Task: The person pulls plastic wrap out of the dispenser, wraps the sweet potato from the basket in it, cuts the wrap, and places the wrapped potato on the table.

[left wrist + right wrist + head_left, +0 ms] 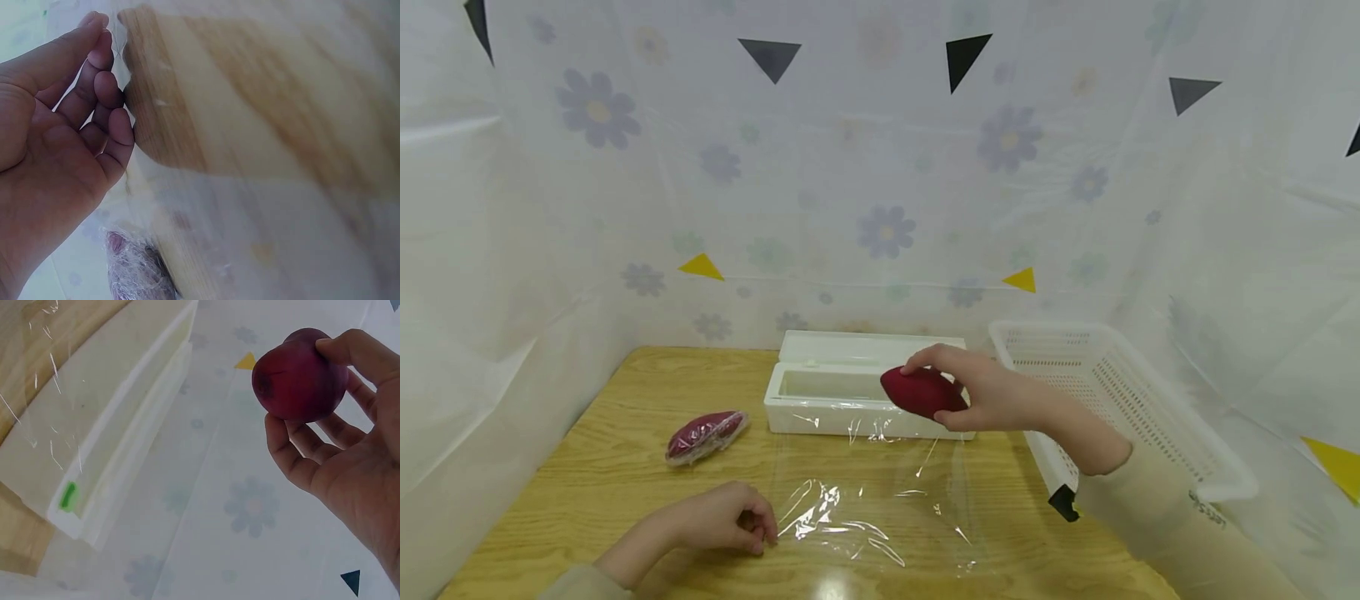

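Observation:
In the head view my right hand [981, 390] grips a dark red sweet potato [917, 392] between thumb and fingers, raised in front of a white wrap dispenser [865, 418]. The right wrist view shows this sweet potato [297, 381] from one end, unwrapped. Clear plastic wrap [865, 508] stretches from the dispenser toward me over the table. Beside its near left edge is my left hand [718, 518], fingers loosely bent. Thumb and index fingertips come together in the left wrist view. A second sweet potato [706, 437], wrapped in film, lies beyond my left hand.
A white slotted basket [1187, 433] stands at the right, under and behind my right forearm, with a black piece at its near corner. The dispenser's lid [872, 346] stands raised at the back. Patterned sheeting [880, 183] encloses the wooden table [625, 400].

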The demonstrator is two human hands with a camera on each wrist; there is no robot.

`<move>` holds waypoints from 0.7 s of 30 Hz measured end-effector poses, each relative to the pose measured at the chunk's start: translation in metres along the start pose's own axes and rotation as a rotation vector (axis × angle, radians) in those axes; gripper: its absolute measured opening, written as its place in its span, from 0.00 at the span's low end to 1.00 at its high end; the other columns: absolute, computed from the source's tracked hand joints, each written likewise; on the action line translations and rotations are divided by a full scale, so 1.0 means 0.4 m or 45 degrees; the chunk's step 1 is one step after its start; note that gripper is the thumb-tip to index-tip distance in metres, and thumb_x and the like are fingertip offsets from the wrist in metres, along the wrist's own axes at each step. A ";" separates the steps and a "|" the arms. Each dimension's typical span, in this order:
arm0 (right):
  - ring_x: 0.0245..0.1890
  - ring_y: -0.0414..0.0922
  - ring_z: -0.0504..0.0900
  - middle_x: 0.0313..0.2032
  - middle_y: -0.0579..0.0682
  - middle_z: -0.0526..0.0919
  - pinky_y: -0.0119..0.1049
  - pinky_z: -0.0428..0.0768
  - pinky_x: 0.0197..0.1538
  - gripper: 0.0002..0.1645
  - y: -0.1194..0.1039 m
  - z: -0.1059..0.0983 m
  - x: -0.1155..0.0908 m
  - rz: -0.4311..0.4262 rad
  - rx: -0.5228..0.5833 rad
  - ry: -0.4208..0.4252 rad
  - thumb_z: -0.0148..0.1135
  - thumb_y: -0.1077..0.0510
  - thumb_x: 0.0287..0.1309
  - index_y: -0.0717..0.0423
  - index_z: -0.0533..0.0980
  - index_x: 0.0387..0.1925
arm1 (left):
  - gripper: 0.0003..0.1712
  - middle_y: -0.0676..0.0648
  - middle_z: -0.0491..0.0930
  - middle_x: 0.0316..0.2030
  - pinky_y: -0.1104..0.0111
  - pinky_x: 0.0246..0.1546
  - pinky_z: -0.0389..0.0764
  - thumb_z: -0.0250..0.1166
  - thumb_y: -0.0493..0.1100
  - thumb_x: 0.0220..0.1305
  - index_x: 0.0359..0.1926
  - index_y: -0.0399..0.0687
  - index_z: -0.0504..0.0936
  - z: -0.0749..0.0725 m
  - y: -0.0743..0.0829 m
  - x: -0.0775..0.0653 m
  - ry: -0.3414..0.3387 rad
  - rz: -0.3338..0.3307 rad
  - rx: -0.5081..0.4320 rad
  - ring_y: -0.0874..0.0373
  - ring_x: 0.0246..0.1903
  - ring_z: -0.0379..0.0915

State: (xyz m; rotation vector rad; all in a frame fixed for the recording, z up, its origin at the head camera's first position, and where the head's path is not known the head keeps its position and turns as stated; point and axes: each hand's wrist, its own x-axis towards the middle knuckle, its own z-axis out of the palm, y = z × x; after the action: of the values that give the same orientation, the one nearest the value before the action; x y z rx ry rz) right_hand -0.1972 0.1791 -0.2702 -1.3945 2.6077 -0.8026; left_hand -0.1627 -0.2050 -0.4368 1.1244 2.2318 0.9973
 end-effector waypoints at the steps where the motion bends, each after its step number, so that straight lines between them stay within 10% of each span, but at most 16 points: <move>1: 0.47 0.42 0.74 0.55 0.46 0.72 0.34 0.80 0.41 0.33 0.000 0.012 0.003 -0.010 -0.003 -0.008 0.65 0.64 0.53 0.46 0.65 0.59 | 0.05 0.60 0.78 0.28 0.75 0.30 0.76 0.67 0.43 0.57 0.36 0.51 0.83 0.000 0.001 0.000 -0.003 -0.001 -0.005 0.74 0.28 0.69; 10: 0.49 0.40 0.73 0.56 0.44 0.71 0.30 0.78 0.45 0.34 0.014 0.118 0.035 -0.159 -0.058 -0.047 0.64 0.64 0.49 0.47 0.66 0.59 | 0.06 0.59 0.78 0.27 0.75 0.30 0.76 0.67 0.42 0.56 0.36 0.50 0.83 -0.002 -0.003 -0.004 0.006 -0.011 -0.016 0.74 0.28 0.69; 21: 0.47 0.37 0.72 0.57 0.41 0.71 0.27 0.75 0.45 0.35 0.028 0.224 0.042 -0.082 -0.083 -0.177 0.64 0.59 0.51 0.39 0.66 0.61 | 0.06 0.60 0.78 0.28 0.75 0.30 0.76 0.67 0.42 0.57 0.36 0.50 0.83 -0.002 -0.001 -0.011 0.004 -0.005 -0.014 0.74 0.28 0.69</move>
State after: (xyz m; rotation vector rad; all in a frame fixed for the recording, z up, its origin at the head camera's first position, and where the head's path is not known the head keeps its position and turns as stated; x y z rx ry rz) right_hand -0.1882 0.1343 -0.3496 -1.5006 2.5168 -0.6083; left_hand -0.1612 -0.2090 -0.4363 1.1138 2.2272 1.0089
